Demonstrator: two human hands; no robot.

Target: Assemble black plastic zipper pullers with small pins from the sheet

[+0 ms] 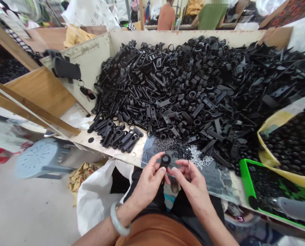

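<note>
Between the fingers and thumb of my left hand is a black plastic part, its round ringed end facing up. Close by on its right, my right hand has thumb and fingers drawn together; whatever they hold is too small to make out. Just beyond both hands, small silver pins, tiny black pieces and little dark grey pieces lie in heaps on a worn dark sheet. To the left, several black ring-ended parts lie lined up at the bench edge.
A big pile of black plastic parts fills the bench up to its back board. At right stand a yellow-edged sack of dark round pieces and a green tray. A blue stool stands left; two people sit beyond.
</note>
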